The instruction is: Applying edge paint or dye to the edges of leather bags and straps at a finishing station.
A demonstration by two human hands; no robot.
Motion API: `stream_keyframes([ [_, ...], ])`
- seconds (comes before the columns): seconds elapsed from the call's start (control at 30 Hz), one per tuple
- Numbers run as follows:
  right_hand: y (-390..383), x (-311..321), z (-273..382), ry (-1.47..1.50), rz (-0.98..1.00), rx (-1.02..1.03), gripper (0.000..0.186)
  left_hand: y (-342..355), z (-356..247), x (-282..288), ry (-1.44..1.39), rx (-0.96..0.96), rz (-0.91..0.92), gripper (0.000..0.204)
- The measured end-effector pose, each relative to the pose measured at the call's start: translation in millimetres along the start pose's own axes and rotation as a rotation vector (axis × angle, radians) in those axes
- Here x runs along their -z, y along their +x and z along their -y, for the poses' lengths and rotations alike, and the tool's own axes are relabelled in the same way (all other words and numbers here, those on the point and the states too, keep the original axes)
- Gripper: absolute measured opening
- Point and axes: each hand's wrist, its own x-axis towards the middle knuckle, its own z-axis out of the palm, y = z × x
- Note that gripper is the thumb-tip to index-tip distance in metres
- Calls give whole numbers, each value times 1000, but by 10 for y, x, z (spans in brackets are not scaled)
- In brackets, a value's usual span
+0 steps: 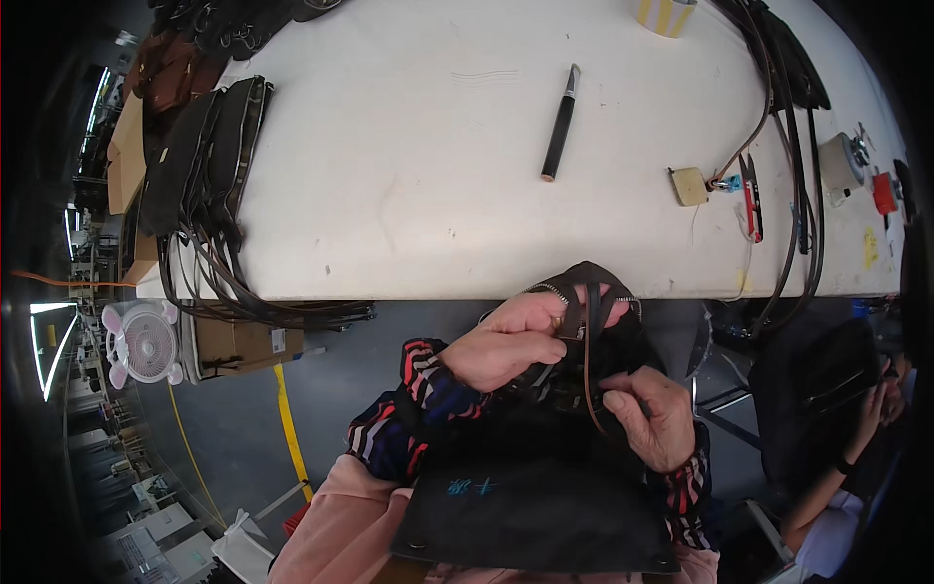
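A black bag (623, 346) rests at the table's front edge and over my lap, its zipper teeth showing along the opening at the top. My left hand (520, 341) is closed on the bag's upper part, with fingertips partly inside the opening. A narrow dark strap (590, 341) with a brown edge runs down between my hands. My right hand (654, 414) is curled closed against the bag's right side, beside the strap's lower end; what its fingertips pinch is hidden. Across my lap lies a wide black flap (535, 516) with blue handwritten marks.
On the white table (389, 175) lie a black-handled knife (559, 127), a yellowish block (688, 187) and red snips (751, 200). Black bags with straps (209, 146) are stacked at left; more straps (798, 175) hang at right. A co-worker's hand (880, 404) holds black material.
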Motion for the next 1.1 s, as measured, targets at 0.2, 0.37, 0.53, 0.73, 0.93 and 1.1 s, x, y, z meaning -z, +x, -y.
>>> stream_keyframes([
  [0.2, -115, -134, -10, 356, 155, -167, 17, -81, -41, -20, -134, 20, -1, 52],
  [0.37, -123, 25, -11, 599, 253, -252, 17, -13, 4, -79, -41, 37, -42, 48],
  [0.53, -138, -187, -164, 762, 351, -340, 19, -27, 60, -136, 115, 0, -146, 35],
  [0.73, -99, -183, -153, 802, 407, -495, 18, 12, 169, -210, 368, -84, -229, 30],
  [0.93, -198, -249, -153, 333, -19, -3, 24, 81, 118, -290, 347, -74, -379, 25],
  [1.1, 6, -149, 27, -237, -10, 290, 27, 195, 120, -217, 215, -7, -416, 28],
])
